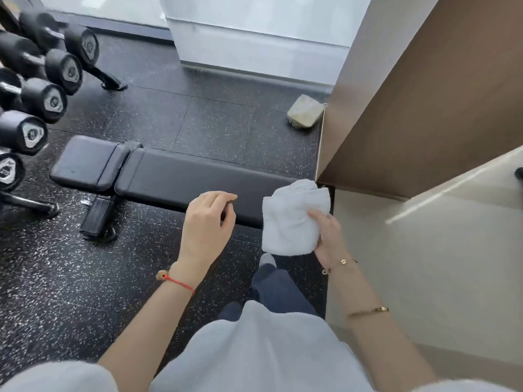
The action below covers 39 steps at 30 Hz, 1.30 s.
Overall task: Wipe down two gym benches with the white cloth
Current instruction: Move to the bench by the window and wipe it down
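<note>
A black padded gym bench [175, 176] lies flat across the dark speckled floor in front of me, seat pad at the left, long back pad running right. My right hand [328, 236] grips a folded white cloth [291, 219], held just above the bench's right end. Beside it my left hand [208, 222] hovers over the bench's near edge with its fingers loosely curled and nothing in them. Only one bench is in view.
A rack of black dumbbells [42, 80] stands at the left, close to the bench's seat end. A brown wall corner [396, 108] and a pale floor sit at the right. A small beige pouch [305, 114] lies by the wall; a white pillar base [254, 38] is behind.
</note>
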Motion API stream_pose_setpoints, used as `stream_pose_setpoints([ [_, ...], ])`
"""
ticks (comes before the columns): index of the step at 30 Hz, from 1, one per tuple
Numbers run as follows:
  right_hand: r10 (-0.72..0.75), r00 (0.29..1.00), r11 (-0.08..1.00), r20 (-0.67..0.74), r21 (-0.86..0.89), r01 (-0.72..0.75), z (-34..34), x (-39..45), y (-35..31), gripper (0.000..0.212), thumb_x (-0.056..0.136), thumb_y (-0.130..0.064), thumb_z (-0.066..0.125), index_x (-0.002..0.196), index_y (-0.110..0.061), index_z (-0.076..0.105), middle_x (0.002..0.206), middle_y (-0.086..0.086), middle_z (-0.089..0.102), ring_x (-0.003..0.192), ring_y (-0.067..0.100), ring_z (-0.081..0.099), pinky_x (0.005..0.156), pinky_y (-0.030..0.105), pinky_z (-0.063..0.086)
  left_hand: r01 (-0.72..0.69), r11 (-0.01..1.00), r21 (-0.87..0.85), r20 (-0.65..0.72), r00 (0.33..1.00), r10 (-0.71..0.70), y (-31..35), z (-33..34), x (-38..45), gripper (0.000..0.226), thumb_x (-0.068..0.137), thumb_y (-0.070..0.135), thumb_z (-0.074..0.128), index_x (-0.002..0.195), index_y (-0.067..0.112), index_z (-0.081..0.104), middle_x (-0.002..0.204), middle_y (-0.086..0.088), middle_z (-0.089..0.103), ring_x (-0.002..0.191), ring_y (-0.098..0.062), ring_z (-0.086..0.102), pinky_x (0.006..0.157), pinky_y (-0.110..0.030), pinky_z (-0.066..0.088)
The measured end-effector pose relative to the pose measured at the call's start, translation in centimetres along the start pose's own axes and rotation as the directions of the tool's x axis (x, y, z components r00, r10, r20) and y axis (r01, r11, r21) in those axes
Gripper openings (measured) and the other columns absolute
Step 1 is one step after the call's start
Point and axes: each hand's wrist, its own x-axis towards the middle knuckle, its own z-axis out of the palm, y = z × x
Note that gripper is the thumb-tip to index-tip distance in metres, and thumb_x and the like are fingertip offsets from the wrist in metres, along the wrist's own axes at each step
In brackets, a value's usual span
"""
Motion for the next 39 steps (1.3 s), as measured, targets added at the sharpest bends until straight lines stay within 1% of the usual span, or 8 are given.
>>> stream_pose_setpoints([
  [9, -0.015, 1.0, 0.999, -0.022, -0.051, 0.013, 1.4, 18.0, 1.2, 0.034, 0.093, -0.008, 0.059, 0.126, -0.003, 0.06, 0.122, 0.013, 0.067, 0.106, 0.024, 0.065, 0.091, 0.037, 0.055, 0.021, 1.0, 0.009, 0.094, 0.995, -0.021, -6.9, 14.5, 7.4, 0.023, 0.092, 0.008, 0.058, 0.112, 0.011, 0.068, 0.113, -0.003, 0.069, 0.11, -0.024, 0.062, 0.098, -0.04, 0.046],
  [23, -0.227, 0.971, 0.941, 0.078, -0.24, 0.24, -3.2, 39.9, 17.6, 0.023, 0.094, -0.011, 0.058, 0.116, -0.008, 0.062, 0.117, 0.009, 0.069, 0.109, 0.023, 0.065, 0.091, 0.039, 0.055, -0.091, 0.995, 0.041, 0.079, 0.993, 0.088, -22.1, 38.8, 6.4, 0.023, 0.093, 0.014, 0.057, 0.114, 0.011, 0.069, 0.117, -0.004, 0.067, 0.116, -0.025, 0.06, 0.1, -0.044, 0.045],
  [26, -0.463, 0.885, 0.684, 0.043, -0.618, 0.388, -5.3, 41.3, 19.3, 0.035, 0.089, -0.019, 0.061, 0.122, -0.015, 0.049, 0.12, 0.004, 0.061, 0.112, 0.024, 0.06, 0.093, 0.041, 0.051, -0.146, 0.988, 0.058, 0.057, 0.988, 0.143, -24.3, 42.1, 5.9, 0.027, 0.095, 0.02, 0.054, 0.118, 0.012, 0.067, 0.122, -0.003, 0.065, 0.119, -0.025, 0.057, 0.102, -0.047, 0.043],
  [29, -0.652, 0.742, 0.166, 0.159, -0.924, 0.345, -7.0, 42.1, 20.8, 0.078, 0.086, -0.031, 0.064, 0.15, -0.017, 0.021, 0.134, 0.012, 0.043, 0.117, 0.028, 0.046, 0.098, 0.039, 0.039, -0.182, 0.98, 0.081, 0.044, 0.983, 0.179, -25.6, 44.3, 5.5, 0.031, 0.096, 0.024, 0.052, 0.123, 0.013, 0.064, 0.127, -0.002, 0.062, 0.124, -0.025, 0.053, 0.106, -0.047, 0.04],
  [31, -0.75, 0.619, -0.179, 0.233, -0.972, 0.149, -7.5, 42.1, 22.2, 0.085, 0.089, -0.041, 0.058, 0.155, -0.015, 0.012, 0.145, 0.017, 0.034, 0.127, 0.035, 0.038, 0.105, 0.045, 0.033, -0.203, 0.975, 0.087, 0.038, 0.979, 0.201, -26.1, 45.4, 5.0, 0.034, 0.096, 0.024, 0.053, 0.126, 0.013, 0.063, 0.13, -0.003, 0.061, 0.127, -0.026, 0.051, 0.108, -0.047, 0.038],
  [34, -0.766, 0.478, -0.375, 0.43, -0.903, 0.211, -7.3, 41.7, 24.0, 0.064, 0.096, -0.041, 0.045, 0.154, -0.021, 0.025, 0.158, 0.011, 0.025, 0.145, 0.035, 0.023, 0.118, 0.057, 0.016, -0.22, 0.971, 0.092, -0.001, 0.975, 0.221, -26.5, 46.5, 4.1, 0.034, 0.096, 0.024, 0.053, 0.126, 0.013, 0.064, 0.131, -0.004, 0.061, 0.127, -0.026, 0.051, 0.109, -0.046, 0.037],
  [36, -0.667, 0.479, -0.46, 0.57, -0.822, 0.337, -6.8, 41.8, 24.8, 0.055, 0.098, -0.042, 0.043, 0.15, -0.029, 0.034, 0.16, 0.003, 0.024, 0.148, 0.034, 0.019, 0.119, 0.059, 0.011, -0.225, 0.969, 0.101, -0.031, 0.973, 0.229, -26.9, 46.7, 3.8, 0.034, 0.096, 0.025, 0.052, 0.126, 0.014, 0.063, 0.131, -0.004, 0.061, 0.127, -0.026, 0.051, 0.11, -0.045, 0.036],
  [39, -0.47, 0.652, -0.493, 0.595, -0.79, 0.366, -6.4, 42.8, 26.1, 0.054, 0.098, -0.055, 0.036, 0.15, -0.044, 0.027, 0.163, -0.007, 0.013, 0.149, 0.036, 0.011, 0.119, 0.059, 0.007, -0.219, 0.97, 0.109, -0.059, 0.972, 0.226, -27.4, 46.9, 3.7, 0.035, 0.095, 0.026, 0.052, 0.127, 0.014, 0.062, 0.131, -0.003, 0.061, 0.127, -0.027, 0.051, 0.11, -0.044, 0.036],
])
